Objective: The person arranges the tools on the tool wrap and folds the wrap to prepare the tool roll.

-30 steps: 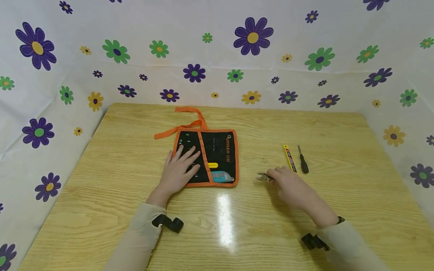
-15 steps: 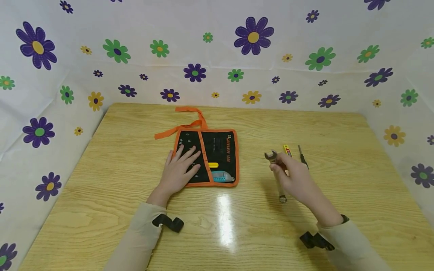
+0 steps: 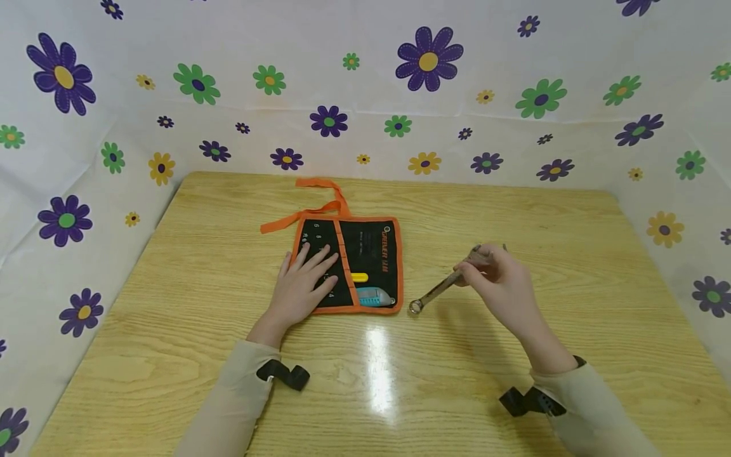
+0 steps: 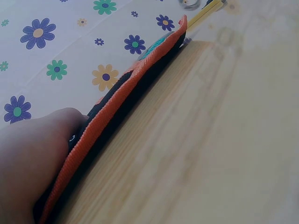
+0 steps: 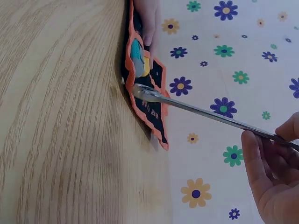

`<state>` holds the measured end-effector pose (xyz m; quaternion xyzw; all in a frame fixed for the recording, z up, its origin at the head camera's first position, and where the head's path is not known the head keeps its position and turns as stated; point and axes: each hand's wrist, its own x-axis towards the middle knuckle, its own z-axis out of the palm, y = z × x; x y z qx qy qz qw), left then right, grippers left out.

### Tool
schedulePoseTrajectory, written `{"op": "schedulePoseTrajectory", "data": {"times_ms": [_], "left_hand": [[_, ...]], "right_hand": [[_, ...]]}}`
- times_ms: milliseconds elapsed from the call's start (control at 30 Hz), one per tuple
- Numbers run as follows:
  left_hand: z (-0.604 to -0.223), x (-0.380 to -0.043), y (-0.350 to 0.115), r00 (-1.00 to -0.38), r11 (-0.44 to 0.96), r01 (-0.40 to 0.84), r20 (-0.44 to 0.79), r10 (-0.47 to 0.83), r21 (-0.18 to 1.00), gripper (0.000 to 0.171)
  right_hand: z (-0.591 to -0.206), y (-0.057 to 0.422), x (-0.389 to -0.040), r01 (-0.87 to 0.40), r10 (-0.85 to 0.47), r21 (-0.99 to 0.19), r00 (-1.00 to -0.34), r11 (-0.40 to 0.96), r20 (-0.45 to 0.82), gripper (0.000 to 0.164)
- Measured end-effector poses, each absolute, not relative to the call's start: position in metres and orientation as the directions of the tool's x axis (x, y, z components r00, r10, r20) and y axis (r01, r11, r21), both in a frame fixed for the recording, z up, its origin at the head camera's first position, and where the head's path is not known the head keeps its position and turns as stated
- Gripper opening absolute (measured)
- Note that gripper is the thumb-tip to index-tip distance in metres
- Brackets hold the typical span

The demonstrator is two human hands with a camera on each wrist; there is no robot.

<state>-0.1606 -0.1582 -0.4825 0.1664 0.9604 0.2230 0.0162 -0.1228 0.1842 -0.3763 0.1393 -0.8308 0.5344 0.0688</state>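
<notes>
My left hand (image 3: 302,281) rests with spread fingers on a black tool pouch (image 3: 371,247) edged in orange, lying on the wooden table. From one pocket stick out a teal utility knife (image 3: 374,297) and a yellow handle (image 3: 358,277). Right of the pouch, my right hand (image 3: 502,285) pinches a silver combination wrench (image 3: 438,289) near its far end. The wrench slants, its ring end (image 3: 415,307) low and close to the pouch's lower right corner. In the right wrist view, thumb and fingers (image 5: 254,158) grip the wrench (image 5: 205,112), whose ring end overlaps the pouch.
Orange ties (image 3: 320,206) trail from the pouch's back edge. A screwdriver tip (image 3: 505,246) peeks out behind my right hand, which hides the rest. The left wrist view shows a slim yellow tool (image 4: 205,14) beyond the pouch. Flower-printed cloth (image 3: 365,82) surrounds the table.
My right hand has lifted and turned the wrench, so its ring end swings from the near side to point left toward the pouch. The left hand has stayed in place.
</notes>
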Motion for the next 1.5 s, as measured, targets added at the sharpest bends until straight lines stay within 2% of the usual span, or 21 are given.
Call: {"op": "schedulePoseTrajectory", "data": {"times_ms": [167, 400, 533, 833, 1233, 1500], "left_hand": [[-0.482, -0.161, -0.158, -0.944, 0.846, 0.312, 0.041, 0.327, 0.431, 0.053], [-0.482, -0.161, -0.158, -0.944, 0.845, 0.312, 0.041, 0.328, 0.434, 0.054], [-0.482, -0.161, -0.158, -0.946, 0.842, 0.306, 0.047, 0.32, 0.444, 0.056], [-0.481, -0.161, -0.159, -0.949, 0.839, 0.3, 0.056, 0.309, 0.454, 0.061], [-0.479, -0.16, -0.158, -0.949, 0.836, 0.306, 0.07, 0.309, 0.456, 0.062], [-0.479, -0.16, -0.158, -0.949, 0.839, 0.306, 0.071, 0.308, 0.45, 0.061]], "right_hand": [[-0.379, 0.18, -0.127, -0.249, -0.105, -0.922, -0.968, 0.295, 0.228, 0.014], [-0.39, 0.169, -0.138, -0.235, -0.033, -0.97, -0.972, 0.057, 0.234, 0.017], [-0.395, 0.159, -0.147, -0.194, -0.028, -0.98, -0.98, -0.038, 0.195, 0.017], [-0.406, 0.126, -0.165, -0.053, -0.038, -0.99, -0.998, -0.13, 0.059, 0.009], [-0.421, 0.112, -0.178, -0.018, -0.037, -0.994, -0.999, -0.11, 0.022, 0.013], [-0.429, 0.115, -0.186, 0.101, -0.023, -0.987, -0.995, -0.128, -0.098, 0.011]]}}
